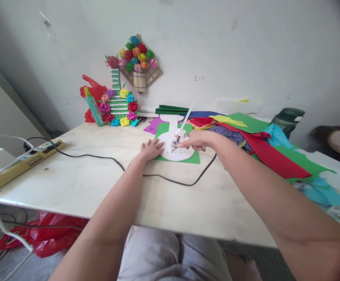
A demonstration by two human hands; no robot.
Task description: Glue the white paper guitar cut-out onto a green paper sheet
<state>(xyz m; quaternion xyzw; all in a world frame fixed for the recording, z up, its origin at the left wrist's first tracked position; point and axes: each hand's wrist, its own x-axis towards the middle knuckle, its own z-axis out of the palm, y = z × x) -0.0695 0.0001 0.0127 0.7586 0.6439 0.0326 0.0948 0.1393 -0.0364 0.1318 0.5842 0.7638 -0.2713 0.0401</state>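
My right hand [197, 139] is wrapped round a white hot glue gun [180, 135], with a glue stick [188, 114] poking up out of its back end. Its nozzle points down at a white card cutout [177, 153], which has a round lower part and a narrow neck reaching toward the wall. Beneath the cutout lies a green sheet [195, 158]. My left hand [152, 150] rests flat with fingers spread, its fingertips at the left edge of the cutout and green sheet.
The glue gun's black cord [170, 180] crosses the table to a yellow power strip [26, 166]. A paper-flower guitar [119, 101] and a green glue bottle [94, 109] stand at the back left. Coloured sheets [263, 144] pile up on the right by a dark bottle [288, 120].
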